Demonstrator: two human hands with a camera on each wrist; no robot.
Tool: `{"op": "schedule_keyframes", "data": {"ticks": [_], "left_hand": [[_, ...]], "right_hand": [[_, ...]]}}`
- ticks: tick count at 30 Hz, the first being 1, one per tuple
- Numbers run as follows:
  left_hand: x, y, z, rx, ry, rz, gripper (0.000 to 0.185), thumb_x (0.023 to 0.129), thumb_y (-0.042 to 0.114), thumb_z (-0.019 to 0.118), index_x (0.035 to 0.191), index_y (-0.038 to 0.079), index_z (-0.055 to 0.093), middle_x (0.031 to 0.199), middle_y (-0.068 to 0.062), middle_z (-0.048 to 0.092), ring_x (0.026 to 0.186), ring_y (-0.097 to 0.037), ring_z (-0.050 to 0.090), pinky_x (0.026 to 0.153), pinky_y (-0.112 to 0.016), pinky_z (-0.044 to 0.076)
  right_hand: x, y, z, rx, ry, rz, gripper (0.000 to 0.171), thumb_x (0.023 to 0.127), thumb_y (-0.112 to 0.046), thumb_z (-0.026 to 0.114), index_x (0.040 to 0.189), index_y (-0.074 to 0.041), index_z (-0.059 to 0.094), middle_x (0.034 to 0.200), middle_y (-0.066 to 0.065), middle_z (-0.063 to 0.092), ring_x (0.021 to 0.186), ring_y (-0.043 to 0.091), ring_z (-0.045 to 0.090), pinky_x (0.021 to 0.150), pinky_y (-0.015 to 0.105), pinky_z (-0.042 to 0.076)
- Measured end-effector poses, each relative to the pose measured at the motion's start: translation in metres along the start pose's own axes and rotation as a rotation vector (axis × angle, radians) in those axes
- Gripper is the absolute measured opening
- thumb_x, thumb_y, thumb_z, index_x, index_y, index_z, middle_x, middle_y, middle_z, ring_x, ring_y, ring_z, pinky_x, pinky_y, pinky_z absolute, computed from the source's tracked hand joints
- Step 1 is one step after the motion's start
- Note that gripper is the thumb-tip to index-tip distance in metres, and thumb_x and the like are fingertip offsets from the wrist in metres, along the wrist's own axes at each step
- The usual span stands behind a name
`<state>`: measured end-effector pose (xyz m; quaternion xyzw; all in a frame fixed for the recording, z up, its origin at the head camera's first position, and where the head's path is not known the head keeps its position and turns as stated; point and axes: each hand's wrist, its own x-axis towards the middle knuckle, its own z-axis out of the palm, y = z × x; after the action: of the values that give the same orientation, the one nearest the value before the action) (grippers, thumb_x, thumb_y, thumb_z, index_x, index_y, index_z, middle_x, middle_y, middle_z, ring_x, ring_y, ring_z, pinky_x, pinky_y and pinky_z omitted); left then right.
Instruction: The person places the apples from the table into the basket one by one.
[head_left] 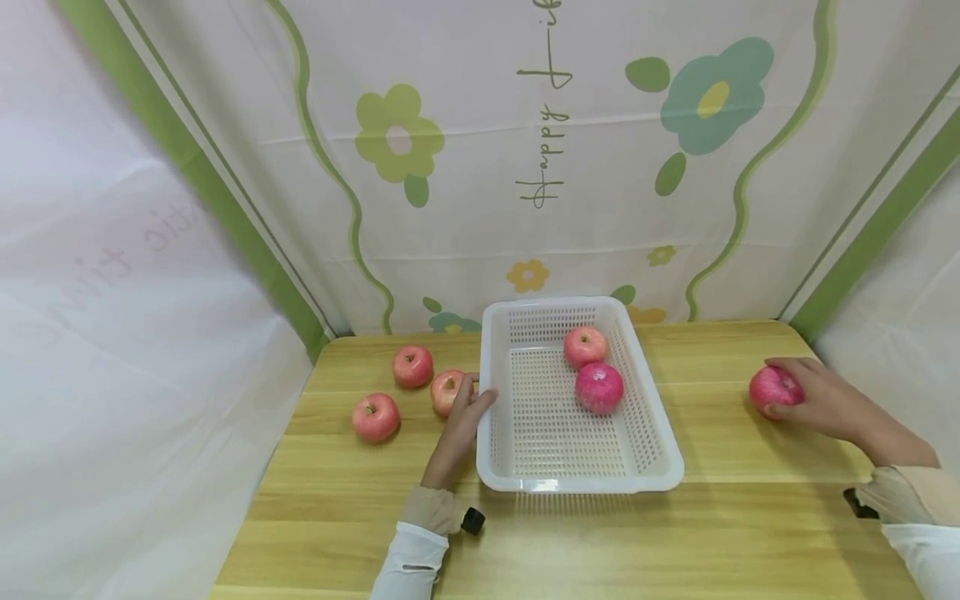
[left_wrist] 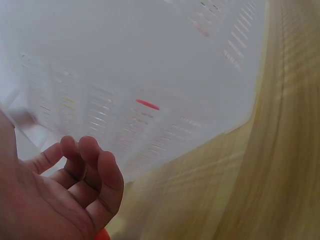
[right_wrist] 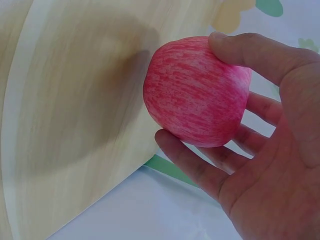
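Right hand (head_left: 813,400) grips an apple (head_left: 775,388) at the right edge of the worktop (head_left: 750,517), well right of the basket (head_left: 660,454); left hand (head_left: 461,425), fingers relaxed, rests against the basket's left wall

a staged tabletop set, not a lived-in room. cloth backdrop (head_left: 570,167) hangs behind and at both sides, closing in the space like a booth; white fabric printed with green wavy lines, flowers and handwritten-style lettering, green border strips (head_left: 225,208) at the corners. wooden table (head_left: 600,542) with pale plank grain fills the floor of the booth. on it only a few props: a white perforated plastic basket (head_left: 660,450) and several red apples, three loose at the left (head_left: 412,366). no walls, furniture or appliances visible beyond the cloth. even, bright lighting throughout.
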<state>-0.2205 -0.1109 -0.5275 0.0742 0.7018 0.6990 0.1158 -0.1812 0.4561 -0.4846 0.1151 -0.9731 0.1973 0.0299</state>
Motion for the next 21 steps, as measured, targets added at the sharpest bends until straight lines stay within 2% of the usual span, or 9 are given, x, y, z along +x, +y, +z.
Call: {"op": "schedule_keyframes", "data": {"ticks": [10,21], "left_hand": [[0.000,0.000,0.000,0.006,0.005,-0.016,0.046,0.109,0.039,0.054,0.143,0.010,0.043,0.135,-0.032,0.063,0.116,-0.045,0.069,0.090,-0.044,0.061],[0.000,0.000,0.000,0.002,-0.011,0.004,0.046,0.110,0.036,0.052,0.143,0.006,0.042,0.134,-0.035,0.061,0.115,-0.046,0.068,0.089,-0.046,0.062]], "right_hand": [[0.003,-0.016,-0.006,-0.033,0.033,-0.036,0.075,0.080,-0.019,0.091,0.137,0.012,0.053,0.127,0.040,0.054,0.107,0.051,0.057,0.079,0.062,0.054],[0.010,-0.040,-0.018,-0.087,0.049,-0.100,0.075,0.079,-0.019,0.093,0.139,0.007,0.054,0.129,0.037,0.057,0.109,0.049,0.059,0.079,0.063,0.055]]}}
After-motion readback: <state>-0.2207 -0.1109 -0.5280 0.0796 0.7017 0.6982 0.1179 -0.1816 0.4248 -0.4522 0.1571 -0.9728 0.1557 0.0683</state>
